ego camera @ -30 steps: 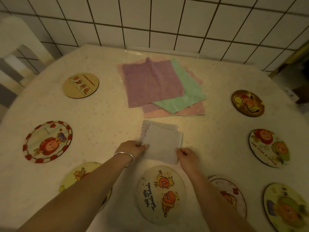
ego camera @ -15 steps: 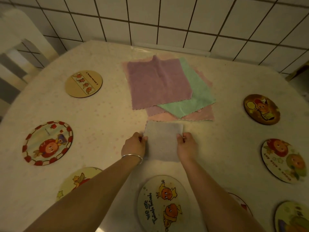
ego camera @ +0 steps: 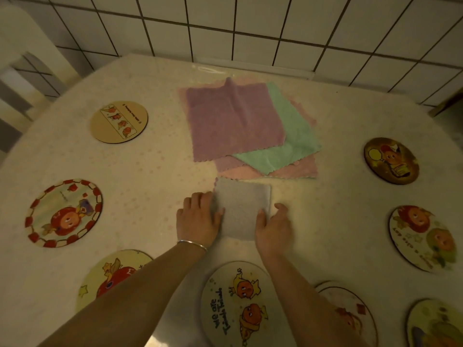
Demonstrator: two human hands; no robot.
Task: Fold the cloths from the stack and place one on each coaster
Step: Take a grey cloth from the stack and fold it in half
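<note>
Grey folded cloth flat on table, L hand + R hand at edges.

Folded grey cloth lying flat just in front of cloth stack, purple sheet on top; eight round cartoon coasters, nearest, ringed around stack, all bare

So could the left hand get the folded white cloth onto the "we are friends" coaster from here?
Probably yes. The left hand already touches the folded white cloth, and the coaster lies bare just below it, with only the person's own forearms alongside.
</note>
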